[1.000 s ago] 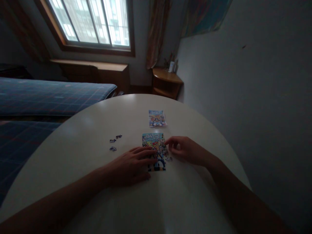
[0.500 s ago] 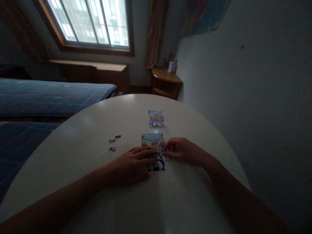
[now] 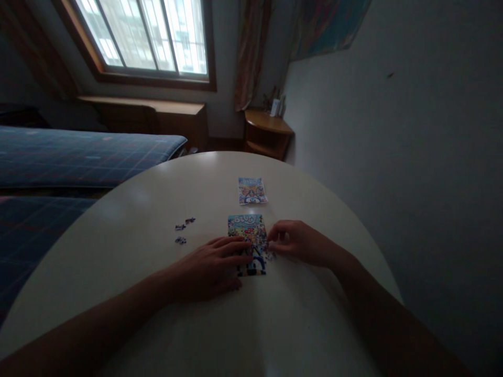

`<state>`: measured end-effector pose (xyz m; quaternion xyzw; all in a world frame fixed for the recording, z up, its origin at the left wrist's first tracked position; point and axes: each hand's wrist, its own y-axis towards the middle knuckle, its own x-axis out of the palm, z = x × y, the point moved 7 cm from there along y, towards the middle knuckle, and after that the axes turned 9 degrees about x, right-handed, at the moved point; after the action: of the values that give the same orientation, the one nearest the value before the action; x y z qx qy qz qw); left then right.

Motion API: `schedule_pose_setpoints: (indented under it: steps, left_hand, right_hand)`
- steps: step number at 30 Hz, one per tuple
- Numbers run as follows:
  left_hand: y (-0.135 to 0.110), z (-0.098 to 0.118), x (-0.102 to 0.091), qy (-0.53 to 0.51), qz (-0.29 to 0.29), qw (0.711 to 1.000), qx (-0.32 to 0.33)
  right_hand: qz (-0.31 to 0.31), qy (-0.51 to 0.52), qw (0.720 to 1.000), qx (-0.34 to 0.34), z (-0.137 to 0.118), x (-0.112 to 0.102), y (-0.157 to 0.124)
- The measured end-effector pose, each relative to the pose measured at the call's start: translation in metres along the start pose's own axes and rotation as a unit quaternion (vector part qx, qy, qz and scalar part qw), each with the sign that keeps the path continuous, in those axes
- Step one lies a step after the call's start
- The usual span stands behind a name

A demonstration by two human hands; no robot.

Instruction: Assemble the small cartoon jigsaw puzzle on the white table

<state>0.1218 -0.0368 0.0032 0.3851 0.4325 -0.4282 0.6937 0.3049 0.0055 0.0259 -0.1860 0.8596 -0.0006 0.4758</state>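
A small colourful jigsaw puzzle (image 3: 247, 223) with a cartoon picture lies on the round white table (image 3: 283, 319). My left hand (image 3: 212, 264) rests palm down with fingers spread, its fingertips over the left and middle part of the puzzle and hiding some of it. At the puzzle's right edge, my right hand (image 3: 288, 238) is pinched with its fingertips down. A puzzle piece (image 3: 270, 255) shows just below those fingertips, against the puzzle's edge; its outline is too dim to make out fully.
Beyond the puzzle lies a picture sheet or packet (image 3: 252, 190) with a similar print. Several loose puzzle pieces (image 3: 181, 240) are left of my left hand. A bed with a plaid cover (image 3: 86, 157) stands left of the table, a wall (image 3: 412, 157) to the right.
My right hand has shifted slightly right, away from the puzzle's edge, and the small piece beneath its fingertips has moved a little. My left hand stays in place.
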Motion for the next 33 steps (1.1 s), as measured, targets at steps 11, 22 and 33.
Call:
schedule_pose_setpoints:
  steps: [11, 22, 33]
  left_hand:
    - [-0.0009, 0.0001, -0.0002, -0.002, 0.014, 1.0, 0.005]
    - [-0.0014, -0.0008, 0.0012, -0.004, 0.016, 1.0, 0.006]
    - [-0.0013, -0.001, 0.0029, 0.008, -0.005, 1.0, 0.002]
  right_hand:
    - [-0.002, -0.01, 1.0, -0.017, -0.0011, 0.0045, 0.0017]
    - [0.018, 0.021, 0.999, -0.024, 0.0005, 0.0007, 0.0023]
    - [0.025, 0.016, 0.999, -0.026, 0.0014, 0.0011, 0.0014]
